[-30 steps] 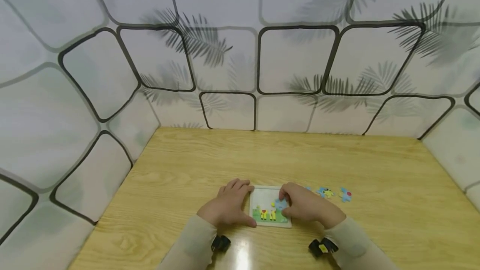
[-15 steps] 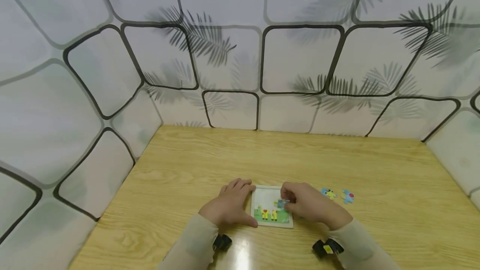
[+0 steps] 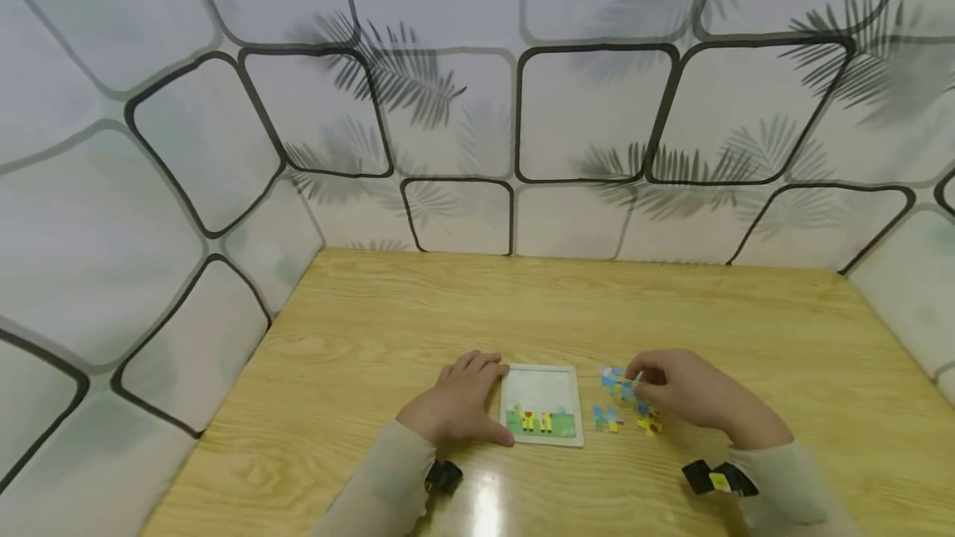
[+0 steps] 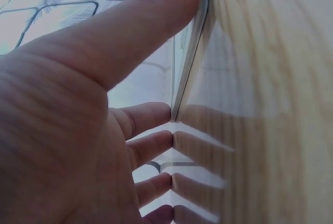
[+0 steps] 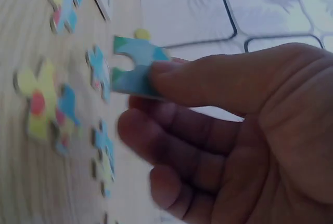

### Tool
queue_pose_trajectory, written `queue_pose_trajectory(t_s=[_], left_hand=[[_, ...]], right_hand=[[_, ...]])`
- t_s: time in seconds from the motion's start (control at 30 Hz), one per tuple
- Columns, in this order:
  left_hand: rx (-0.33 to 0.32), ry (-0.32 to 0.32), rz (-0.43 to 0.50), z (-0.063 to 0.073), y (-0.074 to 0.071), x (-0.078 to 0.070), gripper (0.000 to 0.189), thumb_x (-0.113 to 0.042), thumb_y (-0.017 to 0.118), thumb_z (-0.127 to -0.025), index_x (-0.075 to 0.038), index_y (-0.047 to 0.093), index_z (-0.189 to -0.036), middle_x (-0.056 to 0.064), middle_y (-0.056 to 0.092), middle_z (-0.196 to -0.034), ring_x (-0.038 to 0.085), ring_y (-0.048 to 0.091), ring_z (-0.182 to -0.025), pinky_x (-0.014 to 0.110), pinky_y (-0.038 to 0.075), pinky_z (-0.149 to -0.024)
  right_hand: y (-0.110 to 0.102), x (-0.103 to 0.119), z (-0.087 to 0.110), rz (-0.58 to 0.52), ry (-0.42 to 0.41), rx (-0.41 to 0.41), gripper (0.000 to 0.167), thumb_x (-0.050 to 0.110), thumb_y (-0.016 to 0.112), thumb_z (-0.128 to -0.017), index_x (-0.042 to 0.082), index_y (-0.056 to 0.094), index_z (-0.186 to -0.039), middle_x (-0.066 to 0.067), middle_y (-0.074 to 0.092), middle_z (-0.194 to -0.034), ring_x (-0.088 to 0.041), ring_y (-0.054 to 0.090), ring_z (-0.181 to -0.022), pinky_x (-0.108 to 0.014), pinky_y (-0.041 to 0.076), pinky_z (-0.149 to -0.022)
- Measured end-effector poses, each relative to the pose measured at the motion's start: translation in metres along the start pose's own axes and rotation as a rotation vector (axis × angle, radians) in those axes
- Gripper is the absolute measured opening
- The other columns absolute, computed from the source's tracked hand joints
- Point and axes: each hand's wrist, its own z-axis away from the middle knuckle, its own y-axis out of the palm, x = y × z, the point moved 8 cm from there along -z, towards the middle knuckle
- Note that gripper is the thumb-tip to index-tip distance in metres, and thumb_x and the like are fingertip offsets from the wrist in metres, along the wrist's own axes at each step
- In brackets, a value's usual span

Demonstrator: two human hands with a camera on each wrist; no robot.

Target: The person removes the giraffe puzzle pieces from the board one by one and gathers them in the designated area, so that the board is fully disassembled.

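A light-framed puzzle board (image 3: 540, 384) lies on the table, its bottom strip filled with green pieces and yellow legs, the upper part bare. Spread over its left side, my left hand (image 3: 461, 402) touches the frame's left corners with straight thumb and index finger; the left wrist view shows the thumb on the frame edge (image 4: 188, 70). To the right of the board, my right hand (image 3: 690, 388) pinches a blue puzzle piece with green corners (image 5: 136, 63) between thumb and fingers, raised over loose pieces.
Loose puzzle pieces lie right of the board: a blue one (image 3: 612, 375), a blue-and-yellow one (image 3: 608, 419) and a yellow one with a red spot (image 5: 37, 102), among several. A patterned cloth wall (image 3: 462, 222) borders the wooden table (image 3: 418, 313).
My right hand has lifted the blue piece off the board's right side and carried it right, over the loose pieces. My left hand has stayed at the frame.
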Motion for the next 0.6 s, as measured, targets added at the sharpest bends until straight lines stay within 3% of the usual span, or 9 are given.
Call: queue_pose_trajectory(t_s=[0.23,0.37,0.6], left_hand=[[-0.001,-0.004,0.004,-0.002,0.002,0.002,0.102,-0.059,0.085,-0.073,-0.018,0.040,-0.154,0.002,0.028,-0.163,0.029,0.016,-0.152,0.057,0.018,-0.120],[-0.006,-0.001,0.000,-0.002,0.000,0.001,0.102,-0.059,0.085,-0.072,-0.017,0.040,-0.154,0.002,0.029,-0.163,0.030,0.017,-0.152,0.059,0.017,-0.119],[0.001,-0.004,0.002,-0.002,-0.001,0.002,0.102,-0.058,0.085,-0.072,-0.017,0.040,-0.154,0.002,0.028,-0.163,0.030,0.016,-0.152,0.058,0.017,-0.119]], right_hand=[[-0.006,-0.031,0.018,-0.042,0.094,0.133,0.012,0.005,0.065,-0.089,0.011,0.071,-0.097,0.001,0.063,-0.074,-0.014,0.053,-0.061,-0.029,0.041,-0.055],[-0.009,-0.040,0.023,-0.035,0.121,0.142,0.014,-0.002,0.064,-0.080,0.010,0.069,-0.086,0.001,0.060,-0.071,-0.014,0.049,-0.058,-0.029,0.039,-0.054],[-0.015,-0.054,0.032,-0.030,0.264,0.111,0.019,-0.010,0.059,-0.070,0.007,0.064,-0.077,0.000,0.052,-0.061,-0.015,0.041,-0.053,-0.030,0.036,-0.052]])
